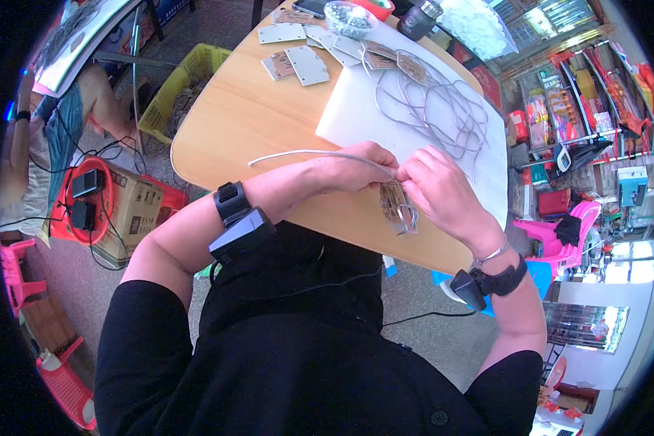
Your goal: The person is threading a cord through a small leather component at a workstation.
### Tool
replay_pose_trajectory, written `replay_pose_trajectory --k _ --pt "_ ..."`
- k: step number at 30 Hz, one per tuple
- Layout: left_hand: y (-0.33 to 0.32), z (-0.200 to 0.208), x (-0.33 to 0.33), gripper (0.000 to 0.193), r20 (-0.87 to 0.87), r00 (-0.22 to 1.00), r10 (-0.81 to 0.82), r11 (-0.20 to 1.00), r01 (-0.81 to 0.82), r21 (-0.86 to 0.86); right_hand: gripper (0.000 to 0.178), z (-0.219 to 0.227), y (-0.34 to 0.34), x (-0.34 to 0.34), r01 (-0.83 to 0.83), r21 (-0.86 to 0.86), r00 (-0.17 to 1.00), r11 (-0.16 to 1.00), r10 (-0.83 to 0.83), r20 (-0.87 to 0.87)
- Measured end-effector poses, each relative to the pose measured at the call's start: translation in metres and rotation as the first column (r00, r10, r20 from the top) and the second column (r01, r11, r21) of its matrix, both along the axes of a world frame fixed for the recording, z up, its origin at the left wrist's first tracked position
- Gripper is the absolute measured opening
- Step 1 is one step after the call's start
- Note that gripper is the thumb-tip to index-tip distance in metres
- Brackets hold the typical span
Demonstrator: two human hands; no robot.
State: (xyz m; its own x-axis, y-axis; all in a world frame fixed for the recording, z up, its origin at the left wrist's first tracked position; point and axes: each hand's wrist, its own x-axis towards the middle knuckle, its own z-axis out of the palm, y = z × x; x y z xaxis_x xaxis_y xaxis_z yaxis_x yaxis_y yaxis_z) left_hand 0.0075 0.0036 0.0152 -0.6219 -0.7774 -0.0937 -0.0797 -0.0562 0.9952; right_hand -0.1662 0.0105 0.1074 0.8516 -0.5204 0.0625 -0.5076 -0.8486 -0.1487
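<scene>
My left hand (356,167) and my right hand (437,190) meet over the near part of the wooden table (247,116). Both are closed on a thin grey cord (298,153), whose loose end sticks out to the left above my left forearm. Just below the fingers hangs a small brown printed board (391,201), with a loop of the cord at its lower end. My fingers hide where the cord passes between them. Past my hands, a loose tangle of grey cord (429,109) lies on a white foam sheet (349,109), beside brown board pieces (412,67).
Several pale notched board pieces (307,65) lie on the table's far side. Behind them stand a clear bowl of small metal parts (350,19) and a dark bottle (420,19). A yellow crate (196,69) is left of the table. Another person's leg (107,102) shows far left.
</scene>
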Motion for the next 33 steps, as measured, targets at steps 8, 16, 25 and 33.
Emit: replay_pose_trajectory --k 8,16,25,33 --pt "-0.003 -0.01 -0.004 0.025 0.052 0.998 0.037 0.998 -0.034 -0.051 0.009 -0.007 0.001 0.004 0.055 -0.112 0.993 0.992 -0.066 -0.099" --pt "0.001 0.001 -0.003 0.025 0.037 0.998 0.041 0.997 -0.039 -0.065 0.007 0.016 0.0 0.001 0.17 0.145 0.983 0.975 -0.178 0.043" --pt "-0.003 -0.007 -0.003 0.022 0.006 1.0 0.025 0.999 -0.024 -0.042 0.009 0.001 0.011 0.006 -0.123 -0.295 0.976 0.948 0.062 -0.207" --pt "-0.004 -0.013 -0.005 0.02 -0.082 0.994 0.068 0.998 -0.069 -0.006 0.009 -0.007 0.006 0.0 -0.174 -0.365 0.978 0.915 0.116 -0.175"
